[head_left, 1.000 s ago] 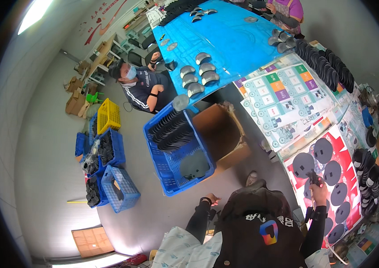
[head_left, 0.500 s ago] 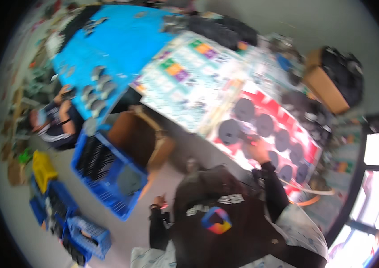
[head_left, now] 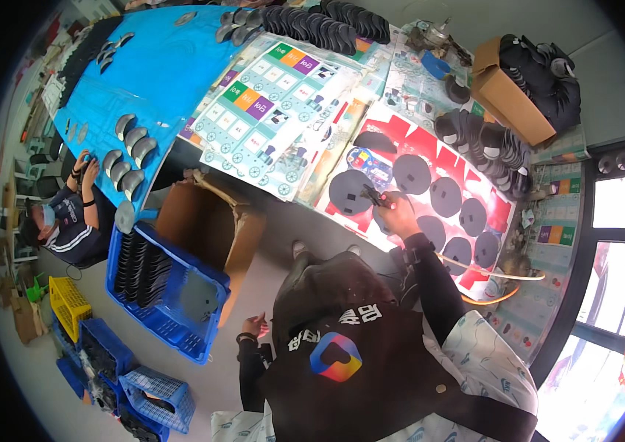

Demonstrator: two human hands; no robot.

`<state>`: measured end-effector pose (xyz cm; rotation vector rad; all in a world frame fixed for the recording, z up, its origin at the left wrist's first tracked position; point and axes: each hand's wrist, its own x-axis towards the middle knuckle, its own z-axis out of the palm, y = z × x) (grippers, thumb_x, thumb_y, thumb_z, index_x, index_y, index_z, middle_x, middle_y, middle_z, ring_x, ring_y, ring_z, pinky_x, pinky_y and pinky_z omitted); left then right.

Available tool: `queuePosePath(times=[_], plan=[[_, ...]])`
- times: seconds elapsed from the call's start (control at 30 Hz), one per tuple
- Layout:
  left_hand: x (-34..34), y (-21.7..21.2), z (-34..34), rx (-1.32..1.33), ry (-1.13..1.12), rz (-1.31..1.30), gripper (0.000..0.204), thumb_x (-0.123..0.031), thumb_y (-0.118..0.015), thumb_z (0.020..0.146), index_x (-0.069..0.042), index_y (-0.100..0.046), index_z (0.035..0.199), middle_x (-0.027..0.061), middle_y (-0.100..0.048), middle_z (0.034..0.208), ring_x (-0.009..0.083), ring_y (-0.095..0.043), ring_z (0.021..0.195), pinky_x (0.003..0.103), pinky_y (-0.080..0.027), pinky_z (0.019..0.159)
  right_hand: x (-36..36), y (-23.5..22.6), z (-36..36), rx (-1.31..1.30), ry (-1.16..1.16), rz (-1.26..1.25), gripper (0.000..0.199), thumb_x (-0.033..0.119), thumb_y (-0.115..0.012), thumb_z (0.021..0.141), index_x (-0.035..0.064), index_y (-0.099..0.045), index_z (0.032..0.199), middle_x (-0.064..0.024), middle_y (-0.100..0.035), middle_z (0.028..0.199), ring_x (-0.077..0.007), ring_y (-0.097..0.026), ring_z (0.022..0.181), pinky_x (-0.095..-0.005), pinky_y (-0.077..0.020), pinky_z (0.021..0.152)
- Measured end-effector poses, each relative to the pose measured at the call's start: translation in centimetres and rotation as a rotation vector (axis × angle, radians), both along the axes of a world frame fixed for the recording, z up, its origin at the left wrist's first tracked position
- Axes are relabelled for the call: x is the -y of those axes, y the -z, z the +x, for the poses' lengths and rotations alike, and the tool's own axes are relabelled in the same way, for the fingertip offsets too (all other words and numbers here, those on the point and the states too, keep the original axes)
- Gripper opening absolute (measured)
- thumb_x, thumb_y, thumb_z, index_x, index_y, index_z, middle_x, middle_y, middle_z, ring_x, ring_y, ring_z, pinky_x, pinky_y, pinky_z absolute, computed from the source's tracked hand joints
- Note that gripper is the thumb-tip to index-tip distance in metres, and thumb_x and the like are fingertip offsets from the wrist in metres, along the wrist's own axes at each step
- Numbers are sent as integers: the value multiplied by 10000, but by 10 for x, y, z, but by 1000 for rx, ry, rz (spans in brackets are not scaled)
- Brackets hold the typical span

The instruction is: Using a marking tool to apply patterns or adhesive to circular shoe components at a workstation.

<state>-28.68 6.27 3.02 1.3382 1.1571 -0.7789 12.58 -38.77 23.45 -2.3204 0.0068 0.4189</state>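
Observation:
My right hand (head_left: pixel 399 214) is closed around a small dark spray gun (head_left: pixel 376 196), its tip near a round dark grey disc (head_left: pixel 349 190) at the left of the red-and-white sheet. Several similar discs lie spread over this sheet, such as a disc (head_left: pixel 446 197) to the right of my hand. Part of another disc is hidden under my fingers. A dark half-disc shape (head_left: pixel 376 141) lies at the sheet's far edge beside a colourful printed patch (head_left: pixel 368 168). My left hand (head_left: pixel 255 325) hangs away from the table, fingers apart and holding nothing.
Pale and orange hoses (head_left: pixel 495 274) curve by my right forearm. Stacked dark curved pieces (head_left: pixel 482 144) and a cardboard box (head_left: pixel 507 96) stand beyond the sheet. To the left are a blue crate (head_left: pixel 172 324), an open carton (head_left: pixel 246 243) and a seated person (head_left: pixel 80 214) at the blue table (head_left: pixel 172 66).
The view has sharpened and shifted slightly. My right hand, with the spray gun, has moved left toward the leftmost disc. My left hand still hangs beside my body.

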Motion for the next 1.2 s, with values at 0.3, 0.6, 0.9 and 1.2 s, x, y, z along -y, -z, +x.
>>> queuePosePath(times=[0.3, 0.6, 0.9, 1.2], plan=[[10, 2, 4, -59, -14, 13, 450, -455, -680, 969, -33, -642, 815, 82, -675, 721, 200, -701, 611, 312, -531, 505, 0, -1, 8, -28, -24, -23, 344, 216, -646, 818, 46, -708, 1111, -293, -683, 934, -465, -657, 938, -513, -514, 828], [13, -3, 10, 23, 3, 35, 413, -406, -662, 983, -24, -648, 826, 91, -680, 725, 194, -689, 589, 308, -538, 502, -1, -1, 11, 36, -61, -28, 343, 220, -658, 783, 52, -717, 1076, -253, -685, 874, -447, -657, 856, -481, -514, 766], [12, -1, 13, 65, -85, -1, 351, -321, -663, 986, -11, -643, 823, 108, -676, 697, 205, -658, 548, 325, -531, 483, 16, -12, 4, 155, 46, -128, 241, 197, -584, 858, 26, -683, 996, -277, -678, 914, -483, -643, 916, -545, -503, 784], [14, -5, 14, 404, 363, 169, 345, -338, -656, 993, -21, -642, 859, 96, -668, 699, 193, -651, 552, 316, -533, 503, 9, -1, -5, 44, 28, 35, 255, 212, -630, 842, 37, -708, 1011, -245, -690, 905, -467, -661, 903, -520, -518, 788]])
